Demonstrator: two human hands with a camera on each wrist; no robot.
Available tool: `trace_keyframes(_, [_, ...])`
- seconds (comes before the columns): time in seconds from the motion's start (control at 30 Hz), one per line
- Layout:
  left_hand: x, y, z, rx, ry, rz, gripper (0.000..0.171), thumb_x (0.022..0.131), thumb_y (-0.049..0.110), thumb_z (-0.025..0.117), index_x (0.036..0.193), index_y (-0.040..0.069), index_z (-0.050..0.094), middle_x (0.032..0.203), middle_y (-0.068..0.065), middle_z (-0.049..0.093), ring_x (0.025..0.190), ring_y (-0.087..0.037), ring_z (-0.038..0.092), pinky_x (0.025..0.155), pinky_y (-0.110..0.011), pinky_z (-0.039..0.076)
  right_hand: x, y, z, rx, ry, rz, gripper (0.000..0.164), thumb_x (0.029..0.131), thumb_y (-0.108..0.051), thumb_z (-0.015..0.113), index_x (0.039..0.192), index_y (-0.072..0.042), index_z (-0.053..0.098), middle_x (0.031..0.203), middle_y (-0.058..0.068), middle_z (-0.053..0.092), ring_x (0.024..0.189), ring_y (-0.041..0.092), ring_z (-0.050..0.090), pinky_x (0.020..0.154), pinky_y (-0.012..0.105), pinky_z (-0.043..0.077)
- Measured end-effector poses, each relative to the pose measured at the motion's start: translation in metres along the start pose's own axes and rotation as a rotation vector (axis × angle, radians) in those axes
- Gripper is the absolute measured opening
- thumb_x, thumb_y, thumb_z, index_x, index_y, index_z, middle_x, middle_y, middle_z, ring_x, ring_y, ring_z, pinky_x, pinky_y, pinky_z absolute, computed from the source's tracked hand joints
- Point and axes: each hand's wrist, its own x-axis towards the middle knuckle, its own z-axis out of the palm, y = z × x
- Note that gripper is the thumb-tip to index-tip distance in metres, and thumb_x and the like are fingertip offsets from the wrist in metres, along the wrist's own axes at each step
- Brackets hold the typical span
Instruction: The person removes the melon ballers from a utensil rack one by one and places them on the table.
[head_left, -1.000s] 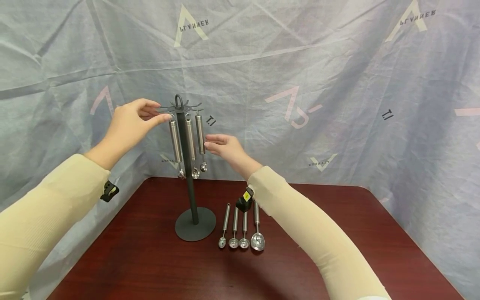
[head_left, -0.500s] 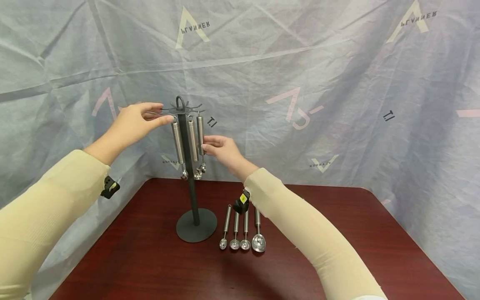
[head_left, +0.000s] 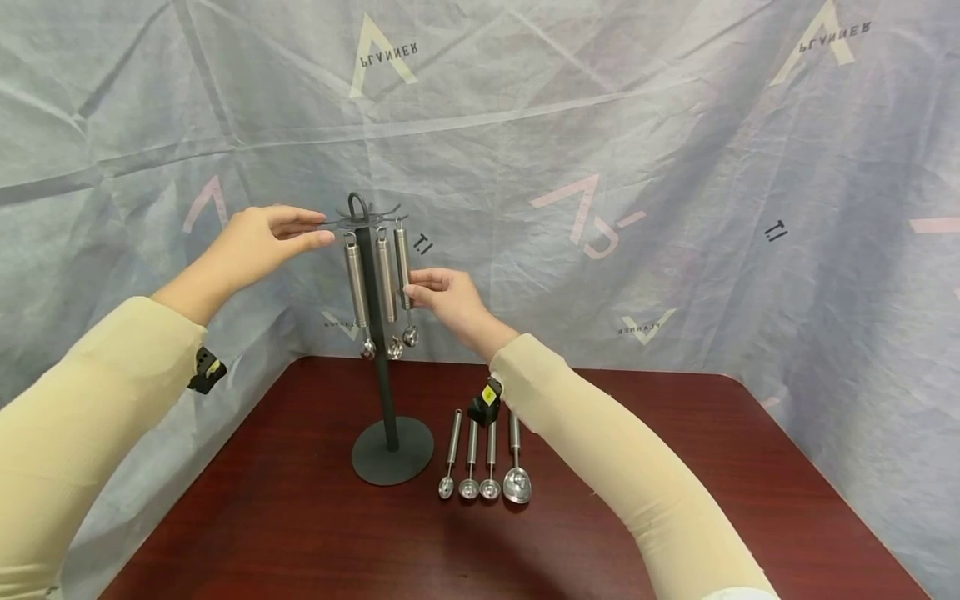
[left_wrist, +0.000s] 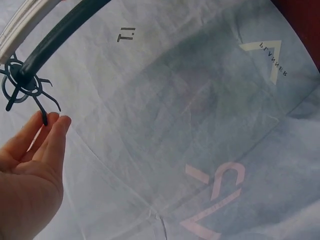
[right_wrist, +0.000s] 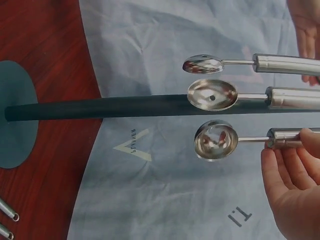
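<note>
A dark metal stand [head_left: 380,367] with a ring of hooks on top bears three steel melon ballers, hanging bowl down. My right hand [head_left: 453,304] pinches the handle of the rightmost melon baller [head_left: 402,267], whose round bowl shows in the right wrist view. Beside it hang the middle melon baller [head_left: 386,279] and the left one [head_left: 356,283]. At the left of the stand's top, my left hand [head_left: 251,250] has its fingers stretched out, thumb apart. Its fingertips are at the end of one hook [left_wrist: 45,119]; whether they touch it I cannot tell.
Several more steel scoops lie side by side on the dark red table [head_left: 300,533], right of the stand's round base [head_left: 375,467]; the largest scoop [head_left: 517,485] is at the right end. A grey printed cloth [head_left: 675,208] hangs behind the table.
My left hand has drawn slightly left, its thumb now away from the left melon baller's top. My right hand has closed on the rightmost melon baller's handle. The hanging melon ballers have swung slightly.
</note>
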Motion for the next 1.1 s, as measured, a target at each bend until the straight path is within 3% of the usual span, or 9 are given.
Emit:
trace_keyframes(0.2, [-0.001,0.0,-0.001,0.004,0.002,0.05,0.064,0.091,0.05,0.062,0.14,0.01,0.052,0.136,-0.017,0.057,0.13,-0.033,0.05,0.106,-0.052,0.039,-0.001,-0.004,-0.004,0.031,0.052,-0.003,0.03,0.092,-0.004,0.065,0.12,0.004,0.064,0.117,0.021,0.067,0.095,0.025,0.069,0.095,0.036,0.054])
trace_keyframes(0.47, [-0.004,-0.002,0.001,0.038,0.043,0.088,0.058,0.094,0.047,0.059,0.137,0.009,0.055,0.132,-0.018,0.06,0.124,-0.034,0.055,0.102,-0.052,0.042,-0.003,-0.005,-0.007,-0.006,0.096,-0.037,0.029,0.09,-0.006,0.068,0.118,0.003,0.065,0.113,0.02,0.068,0.08,0.012,0.066,0.087,0.031,0.057])
trace_keyframes(0.7, [-0.007,-0.003,0.002,0.093,0.099,0.144,0.049,0.096,0.04,0.059,0.134,0.009,0.059,0.13,-0.017,0.06,0.118,-0.037,0.059,0.098,-0.052,0.045,-0.006,-0.002,-0.013,0.022,0.111,-0.021,0.031,0.09,-0.006,0.068,0.12,0.003,0.064,0.114,0.021,0.067,0.086,0.015,0.067,0.086,0.031,0.058])
trace_keyframes(0.97, [-0.01,-0.003,0.007,0.104,0.164,0.186,0.043,0.097,0.035,0.059,0.13,0.008,0.063,0.126,-0.015,0.061,0.114,-0.035,0.06,0.094,-0.051,0.046,-0.011,0.01,-0.024,0.069,0.139,0.006,0.031,0.09,-0.005,0.067,0.12,0.003,0.065,0.116,0.021,0.068,0.079,0.009,0.066,0.088,0.031,0.057])
trace_keyframes(1.1, [-0.01,-0.003,0.01,0.109,0.19,0.19,0.043,0.097,0.036,0.059,0.129,0.008,0.063,0.123,-0.015,0.062,0.11,-0.034,0.06,0.088,-0.049,0.046,-0.015,0.016,-0.029,0.074,0.148,0.027,0.031,0.09,-0.004,0.068,0.119,0.005,0.065,0.116,0.022,0.067,0.089,0.021,0.071,0.088,0.032,0.057])
